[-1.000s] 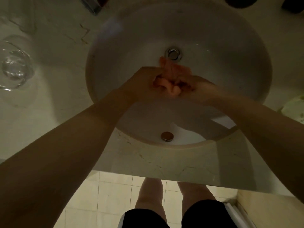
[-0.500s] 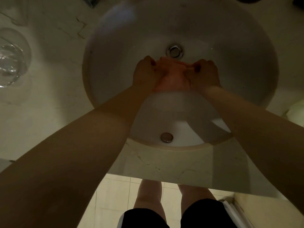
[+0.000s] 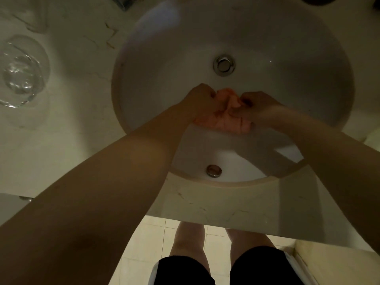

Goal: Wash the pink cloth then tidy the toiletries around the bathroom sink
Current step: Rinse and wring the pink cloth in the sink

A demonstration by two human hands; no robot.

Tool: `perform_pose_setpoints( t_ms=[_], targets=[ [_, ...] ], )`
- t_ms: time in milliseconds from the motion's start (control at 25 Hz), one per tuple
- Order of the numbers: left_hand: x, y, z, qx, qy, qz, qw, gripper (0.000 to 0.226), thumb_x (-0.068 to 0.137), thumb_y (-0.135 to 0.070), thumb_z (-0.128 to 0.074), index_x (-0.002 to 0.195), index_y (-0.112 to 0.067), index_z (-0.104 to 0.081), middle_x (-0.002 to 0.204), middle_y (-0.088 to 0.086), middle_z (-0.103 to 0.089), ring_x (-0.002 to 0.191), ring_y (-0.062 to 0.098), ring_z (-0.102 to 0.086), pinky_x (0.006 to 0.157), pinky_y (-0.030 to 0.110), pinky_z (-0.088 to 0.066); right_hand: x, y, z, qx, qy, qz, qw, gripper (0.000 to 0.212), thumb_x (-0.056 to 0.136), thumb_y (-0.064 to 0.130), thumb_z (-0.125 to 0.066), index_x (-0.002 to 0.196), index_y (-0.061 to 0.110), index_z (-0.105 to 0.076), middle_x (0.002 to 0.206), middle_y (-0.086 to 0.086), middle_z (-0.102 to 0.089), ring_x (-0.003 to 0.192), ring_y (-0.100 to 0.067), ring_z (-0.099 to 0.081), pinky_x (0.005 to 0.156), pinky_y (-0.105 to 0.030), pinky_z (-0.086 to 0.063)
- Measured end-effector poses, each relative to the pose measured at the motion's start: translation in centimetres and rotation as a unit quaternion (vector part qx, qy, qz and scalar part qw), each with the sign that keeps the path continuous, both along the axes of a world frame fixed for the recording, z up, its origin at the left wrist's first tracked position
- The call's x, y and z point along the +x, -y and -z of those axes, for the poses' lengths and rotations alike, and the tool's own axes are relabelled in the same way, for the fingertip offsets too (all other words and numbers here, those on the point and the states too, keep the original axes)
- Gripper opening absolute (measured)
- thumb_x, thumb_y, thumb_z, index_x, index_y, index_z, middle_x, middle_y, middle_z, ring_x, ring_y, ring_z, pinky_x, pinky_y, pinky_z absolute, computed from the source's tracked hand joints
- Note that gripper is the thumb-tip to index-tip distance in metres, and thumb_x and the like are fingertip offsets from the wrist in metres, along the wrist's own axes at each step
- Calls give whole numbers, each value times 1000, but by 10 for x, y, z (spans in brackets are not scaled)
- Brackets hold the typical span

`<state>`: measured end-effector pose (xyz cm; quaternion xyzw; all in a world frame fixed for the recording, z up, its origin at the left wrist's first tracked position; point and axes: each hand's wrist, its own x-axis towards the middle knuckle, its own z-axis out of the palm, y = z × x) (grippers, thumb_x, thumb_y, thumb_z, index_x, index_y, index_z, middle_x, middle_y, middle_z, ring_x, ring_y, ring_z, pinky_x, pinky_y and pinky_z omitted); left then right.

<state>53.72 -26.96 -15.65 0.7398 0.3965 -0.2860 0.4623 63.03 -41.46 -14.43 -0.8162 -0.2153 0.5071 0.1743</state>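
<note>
The small, scrunched-up pink cloth (image 3: 225,116) sits in the middle of the frame, held up over the bowl of the round white sink (image 3: 164,58). Two bare hands hold it from both sides. The left hand (image 3: 202,103) is curled into a fist and grips the left end of the cloth. The right hand (image 3: 257,106) is curled too and grips the right end. The two fists are close, with their knuckles almost touching, and the cloth is bunched up between them and hangs a little below them. Both bare arms reach in from the lower corners of the frame. Just above the hands, in the upper middle of the frame, is the shiny round metal drain (image 3: 223,65) at the bottom of the sink. Below the hands, on the near wall of the sink, is a small round metal overflow cap (image 3: 213,170). Around the sink is a pale marble counter (image 3: 67,140) with thin dark veins. At the left edge of the frame a clear round glass bowl (image 3: 20,73) stands on the counter, well apart from the sink. At the top of the frame, left of the middle, a bit of something shiny and metal (image 3: 123,2) peeks in, but it is cut off, so I cannot tell what it is. At the bottom of the frame are the person's bare legs and black shorts (image 3: 261,266) over a pale tiled floor (image 3: 148,239).
</note>
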Motion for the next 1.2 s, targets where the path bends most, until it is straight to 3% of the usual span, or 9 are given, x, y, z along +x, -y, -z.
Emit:
perform_pose_setpoints(
  t_ms=[80,160,200,280,480,680,880,1080,1200],
  targets=[
    [-6,1,-3,-28,18,-3,999,23,86,-39,-61,83,-16,-61,83,5,-61,81,21,-60,61,24,-42,-2,7,-7,33,-35,42,998,21,85,33,-68,91,17,-57,75,3,-54,66,-11,-52,55,-25,-41],
    [-11,0,-12,-66,18,-5,998,38,91,-31,-58,119,-6,-57,116,15,-61,107,29,-59,73,28,-46,-6,14,-15,72,-47,83,993,17,84,31,-69,91,20,-59,77,1,-59,67,-12,-54,58,-24,-43],
    [-14,0,-17,-80,25,-19,996,41,92,-29,-57,126,-5,-53,117,14,-60,107,28,-58,72,27,-46,-8,16,-20,92,-48,95,990,16,84,30,-69,90,20,-59,78,0,-61,65,-10,-55,58,-23,-43],
    [-21,-4,-29,-107,44,-54,992,39,89,-27,-61,124,-10,-54,107,5,-60,99,22,-60,67,25,-45,-15,20,-32,133,-73,124,981,16,82,29,-70,89,20,-59,80,-2,-63,65,-8,-59,60,-23,-49],
    [-61,-13,-54,-125,103,-40,986,22,74,-30,-72,92,-24,-61,89,-3,-63,84,15,-62,66,25,-46,-48,32,-52,167,-118,106,973,30,75,37,-71,102,25,-64,103,-6,-69,98,-23,-66,90,-48,-53],
    [-103,-12,-65,-88,126,52,987,27,82,-16,-70,106,-18,-57,99,8,-66,84,18,-60,76,35,-52,-94,40,-58,173,-113,119,971,38,78,35,-72,110,15,-67,108,-16,-69,102,-33,-65,93,-56,-49],
    [-129,-21,-79,-2,160,176,971,32,81,-16,-71,110,-15,-56,70,-5,-48,60,6,-42,50,13,-33,-133,31,-61,186,-88,119,971,23,81,30,-71,101,20,-68,101,-13,-70,92,-24,-66,90,-49,-50],
    [-142,-25,-83,9,176,191,966,36,75,-26,-77,108,-13,-67,92,6,-69,78,13,-59,69,32,-48,-133,30,-71,181,-94,80,976,25,83,19,-71,108,17,-67,100,-6,-71,94,-19,-67,86,-38,-54],
    [-137,-11,-86,-12,159,190,969,33,74,-27,-79,102,-12,-70,83,5,-66,71,12,-56,65,33,-49,-120,41,-76,147,-70,15,987,27,82,24,-72,108,18,-67,100,-7,-70,95,-23,-67,88,-42,-55]
  ],
)
